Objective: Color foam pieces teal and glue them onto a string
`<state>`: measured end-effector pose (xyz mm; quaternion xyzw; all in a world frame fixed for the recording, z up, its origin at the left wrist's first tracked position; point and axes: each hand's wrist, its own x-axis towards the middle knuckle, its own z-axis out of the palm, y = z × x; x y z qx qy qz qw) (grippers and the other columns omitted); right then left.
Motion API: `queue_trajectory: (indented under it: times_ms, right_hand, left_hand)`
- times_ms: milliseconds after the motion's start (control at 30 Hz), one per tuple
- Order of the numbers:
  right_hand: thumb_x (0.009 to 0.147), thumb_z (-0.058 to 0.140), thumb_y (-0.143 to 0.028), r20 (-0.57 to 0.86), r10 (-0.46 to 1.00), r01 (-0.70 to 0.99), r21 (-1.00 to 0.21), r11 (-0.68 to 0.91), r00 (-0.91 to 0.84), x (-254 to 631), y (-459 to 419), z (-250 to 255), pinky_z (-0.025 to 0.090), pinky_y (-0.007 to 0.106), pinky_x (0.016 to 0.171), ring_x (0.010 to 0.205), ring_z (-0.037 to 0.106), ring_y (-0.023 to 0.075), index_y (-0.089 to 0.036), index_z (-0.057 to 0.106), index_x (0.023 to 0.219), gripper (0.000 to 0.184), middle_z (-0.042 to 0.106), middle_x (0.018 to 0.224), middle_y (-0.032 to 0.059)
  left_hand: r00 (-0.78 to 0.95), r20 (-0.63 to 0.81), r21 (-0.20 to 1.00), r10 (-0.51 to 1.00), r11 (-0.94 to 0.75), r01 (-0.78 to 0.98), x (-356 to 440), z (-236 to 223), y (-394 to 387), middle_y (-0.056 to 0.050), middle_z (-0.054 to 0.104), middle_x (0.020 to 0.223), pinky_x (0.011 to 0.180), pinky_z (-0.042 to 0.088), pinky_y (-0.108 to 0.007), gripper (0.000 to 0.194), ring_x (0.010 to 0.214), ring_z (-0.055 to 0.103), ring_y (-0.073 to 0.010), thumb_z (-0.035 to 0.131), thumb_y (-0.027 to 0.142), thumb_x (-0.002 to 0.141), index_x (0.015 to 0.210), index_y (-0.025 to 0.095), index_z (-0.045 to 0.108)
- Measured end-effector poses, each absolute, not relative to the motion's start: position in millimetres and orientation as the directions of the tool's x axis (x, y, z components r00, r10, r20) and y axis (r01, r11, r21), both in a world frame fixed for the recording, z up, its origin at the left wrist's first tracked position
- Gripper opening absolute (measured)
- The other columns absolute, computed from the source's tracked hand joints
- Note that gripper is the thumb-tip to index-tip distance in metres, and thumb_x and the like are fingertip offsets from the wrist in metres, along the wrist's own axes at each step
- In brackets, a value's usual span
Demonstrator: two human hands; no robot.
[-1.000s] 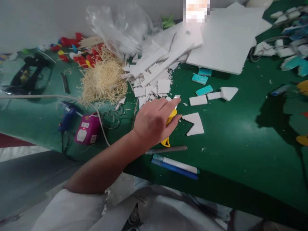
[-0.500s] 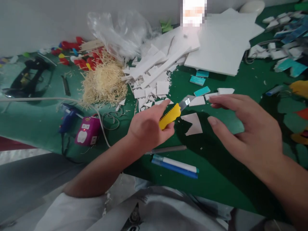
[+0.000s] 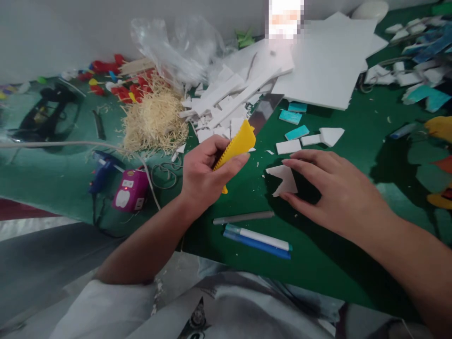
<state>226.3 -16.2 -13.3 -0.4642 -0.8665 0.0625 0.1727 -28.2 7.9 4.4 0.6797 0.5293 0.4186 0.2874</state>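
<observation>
My left hand [image 3: 205,172] is closed around a yellow snap-off utility knife [image 3: 240,143]. Its blade [image 3: 267,110] points up and away to the right, over the edge of the foam scraps. A white foam board piece [image 3: 290,178] with a jagged notch on its left side lies flat on the green table. Over that piece hovers my right hand [image 3: 335,193], thumb and fingers apart at its lower and upper edges; whether the fingertips touch it I cannot tell. Just beyond are small white foam pieces [image 3: 288,147] and blue-faced ones [image 3: 296,133].
White foam offcuts [image 3: 222,103] and large foam sheets [image 3: 321,61] lie toward the back. At the left are a heap of thin wooden sticks [image 3: 155,115], a blue glue gun [image 3: 102,172] and a purple power adapter [image 3: 130,190]. Markers [image 3: 261,238] lie near the front edge.
My left hand has turned the knife so its blade points farther up and away, above the table. My right hand has moved left and down to the notched foam piece, which has stayed put.
</observation>
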Motion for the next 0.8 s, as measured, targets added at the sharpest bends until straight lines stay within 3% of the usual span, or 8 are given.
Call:
queue_trajectory:
  times_ms: [200,333,433,467,533,600,800]
  right_hand:
    - [0.097,0.056,-0.049,0.216,0.831,0.795,-0.246,0.555,-0.513,229,-16,-18,0.061,0.049,0.091,0.113,0.07,0.0316,-0.019,0.073,0.127,0.045,0.071,0.133,0.0158]
    - [0.095,0.06,-0.05,0.186,0.82,0.792,-0.217,0.571,-0.541,231,-15,-19,0.06,0.048,0.09,0.114,0.069,0.0321,-0.021,0.073,0.126,0.045,0.07,0.136,0.015]
    - [0.094,0.061,-0.047,0.195,0.795,0.773,-0.192,0.605,-0.574,231,-16,-20,0.06,0.048,0.089,0.114,0.068,0.0325,-0.018,0.071,0.128,0.045,0.069,0.135,0.0163]
    - [0.094,0.061,-0.045,0.194,0.792,0.77,-0.189,0.609,-0.579,231,-16,-20,0.059,0.048,0.089,0.114,0.068,0.0326,-0.018,0.07,0.128,0.044,0.069,0.135,0.0165]
    - [0.095,0.06,-0.043,0.19,0.796,0.773,-0.191,0.605,-0.575,230,-17,-20,0.058,0.049,0.089,0.115,0.067,0.0328,-0.019,0.07,0.126,0.041,0.068,0.136,0.0164]
    - [0.095,0.059,-0.042,0.202,0.805,0.784,-0.19,0.591,-0.558,229,-18,-20,0.057,0.05,0.09,0.116,0.066,0.033,-0.019,0.07,0.126,0.039,0.068,0.137,0.0167]
    - [0.099,0.054,-0.044,0.272,0.77,0.754,-0.186,0.63,-0.577,228,-19,-12,0.057,0.042,0.081,0.1,0.069,0.0275,-0.017,0.073,0.118,0.038,0.073,0.116,0.0157]
  left_hand:
    - [0.038,0.285,0.759,0.958,-0.25,0.601,-30,5,5,0.004,0.041,0.057,0.049,0.033,-0.028,0.055,0.053,0.038,-0.0103,0.063,0.065,0.091,0.063,0.023,0.042]
    - [0.13,0.392,0.615,0.911,-0.365,0.699,-39,5,12,0.003,0.044,0.059,0.053,0.034,-0.03,0.052,0.056,0.04,-0.0118,0.065,0.057,0.091,0.061,0.024,0.04]
    - [0.31,0.457,0.436,0.833,-0.514,0.738,-50,11,20,0.004,0.053,0.062,0.054,0.037,-0.029,0.039,0.057,0.046,-0.011,0.075,0.047,0.084,0.063,0.023,0.052]
    - [0.363,0.448,0.403,0.817,-0.547,0.734,-55,14,22,0.004,0.057,0.062,0.054,0.039,-0.028,0.033,0.056,0.049,-0.011,0.077,0.045,0.084,0.066,0.023,0.06]
    - [0.39,0.344,0.403,0.854,-0.509,0.76,-65,22,23,0.0,0.077,0.087,0.068,0.052,-0.031,0.015,0.072,0.067,-0.016,0.076,0.039,0.088,0.091,0.024,0.076]
    - [0.414,0.303,0.388,0.858,-0.508,0.769,-76,28,22,0.0,0.082,0.108,0.082,0.059,-0.035,0.022,0.091,0.075,-0.0222,0.072,0.036,0.091,0.11,0.028,0.079]
    - [0.557,0.1,0.26,0.824,-0.562,0.785,-100,18,19,-0.001,0.083,0.1,0.075,0.054,-0.027,0.031,0.083,0.074,-0.0184,0.061,0.047,0.099,0.112,0.027,0.081]
